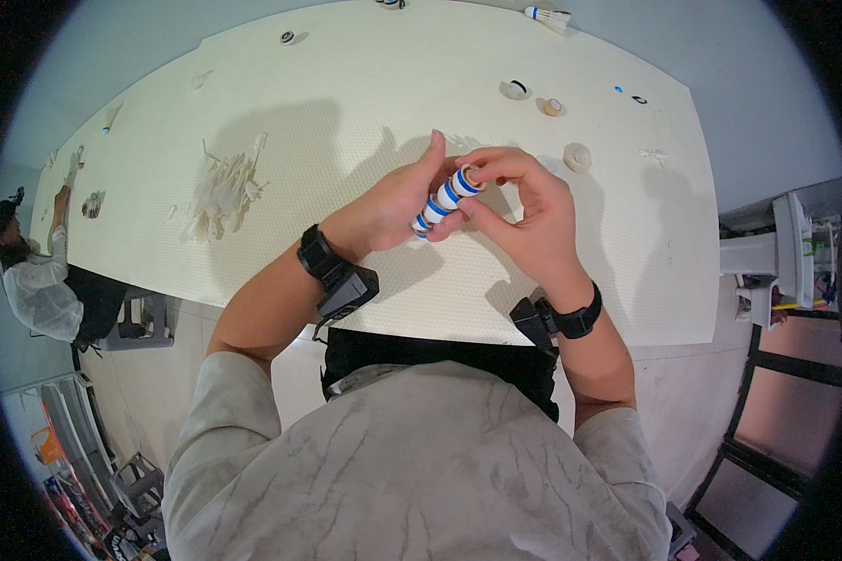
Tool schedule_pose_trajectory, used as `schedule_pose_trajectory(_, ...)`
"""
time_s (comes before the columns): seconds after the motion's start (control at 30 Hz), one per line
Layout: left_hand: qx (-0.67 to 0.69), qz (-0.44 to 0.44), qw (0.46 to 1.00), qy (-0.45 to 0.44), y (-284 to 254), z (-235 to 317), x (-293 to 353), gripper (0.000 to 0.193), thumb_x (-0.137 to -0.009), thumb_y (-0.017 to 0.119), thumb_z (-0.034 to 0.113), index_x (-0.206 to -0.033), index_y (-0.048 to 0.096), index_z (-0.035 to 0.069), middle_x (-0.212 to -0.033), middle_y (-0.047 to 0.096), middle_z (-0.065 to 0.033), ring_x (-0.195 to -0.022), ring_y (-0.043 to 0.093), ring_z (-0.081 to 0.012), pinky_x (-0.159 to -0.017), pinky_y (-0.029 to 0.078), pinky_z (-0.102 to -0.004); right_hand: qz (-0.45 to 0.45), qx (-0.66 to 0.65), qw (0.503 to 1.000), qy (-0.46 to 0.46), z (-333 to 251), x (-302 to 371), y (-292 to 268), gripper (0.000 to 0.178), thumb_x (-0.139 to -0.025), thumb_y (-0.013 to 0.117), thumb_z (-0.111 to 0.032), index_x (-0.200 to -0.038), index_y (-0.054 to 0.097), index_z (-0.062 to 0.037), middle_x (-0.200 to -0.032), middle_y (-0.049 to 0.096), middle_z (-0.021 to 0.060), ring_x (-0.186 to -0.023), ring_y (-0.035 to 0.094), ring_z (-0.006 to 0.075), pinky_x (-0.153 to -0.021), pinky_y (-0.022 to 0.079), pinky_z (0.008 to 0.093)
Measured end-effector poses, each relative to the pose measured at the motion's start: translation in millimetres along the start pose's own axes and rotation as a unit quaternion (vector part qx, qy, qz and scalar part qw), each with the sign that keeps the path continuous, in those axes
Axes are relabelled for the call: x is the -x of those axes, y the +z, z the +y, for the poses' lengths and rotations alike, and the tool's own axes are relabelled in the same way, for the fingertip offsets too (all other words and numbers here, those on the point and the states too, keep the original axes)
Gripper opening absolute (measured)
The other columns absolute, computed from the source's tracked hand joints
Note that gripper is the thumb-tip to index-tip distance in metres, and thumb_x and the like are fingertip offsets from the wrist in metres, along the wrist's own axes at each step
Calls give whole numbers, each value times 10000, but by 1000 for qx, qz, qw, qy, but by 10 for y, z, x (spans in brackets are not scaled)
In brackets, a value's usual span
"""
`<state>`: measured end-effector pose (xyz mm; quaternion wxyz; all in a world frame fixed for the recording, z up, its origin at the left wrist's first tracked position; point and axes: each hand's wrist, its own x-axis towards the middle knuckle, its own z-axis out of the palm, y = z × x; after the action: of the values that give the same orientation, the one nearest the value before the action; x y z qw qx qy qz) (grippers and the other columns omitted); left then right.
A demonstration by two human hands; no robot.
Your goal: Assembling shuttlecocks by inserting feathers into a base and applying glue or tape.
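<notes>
Over the near middle of the table, a short tilted row of shuttlecock heads point(437, 208), white with blue bands, lies between my two hands. My left hand point(384, 208) cradles the row from below and the left, its thumb sticking up free. From the right, my right hand point(533, 210) has its thumb and fingers at the row's upper end, where a tan cork face shows. The left fingers are partly hidden behind the row. Black devices are strapped to both wrists.
A pile of white feathers point(226, 192) lies left of my hands. Loose shuttlecock heads point(553, 107) and a whole shuttlecock point(548, 18) are on the right and far parts of the white table point(346, 75). Another person point(42, 280) sits at the left end.
</notes>
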<state>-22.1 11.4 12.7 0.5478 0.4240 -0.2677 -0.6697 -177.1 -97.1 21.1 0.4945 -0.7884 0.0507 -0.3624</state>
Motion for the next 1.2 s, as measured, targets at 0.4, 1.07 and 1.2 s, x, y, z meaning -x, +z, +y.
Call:
schedule_pose_trajectory(0.4, -61, -5, 998, 34, 3, -21, 11, 811, -978, 82, 732, -1079, 567, 90, -573, 455, 39, -466, 410, -68, -438, 313, -241, 3, 5, 1000, 18, -24, 1, 8, 261, -764, 773, -20, -1003, 681, -73, -1111, 728, 56, -869, 672, 135, -784, 503, 271)
schedule_pose_trajectory(1.07, -83, -14, 995, 59, 0, 27, 60, 608, -1051, 235, 620, -1004, 533, 92, -596, 476, 21, -465, 395, -68, -440, 317, -228, 3, 87, 995, 39, -95, -37, -10, 284, -806, 763, -73, -1083, 702, -61, -1087, 689, 108, -956, 667, 241, -859, 524, 348)
schedule_pose_trajectory(1.2, -89, -7, 995, 49, 13, 16, 53, 610, -1053, 234, 614, -1014, 539, 88, -607, 481, 21, -472, 392, -68, -448, 312, -228, 11, 82, 996, 16, -49, -23, 1, 264, -818, 759, -79, -1075, 703, -61, -1023, 688, 102, -942, 667, 231, -843, 522, 340)
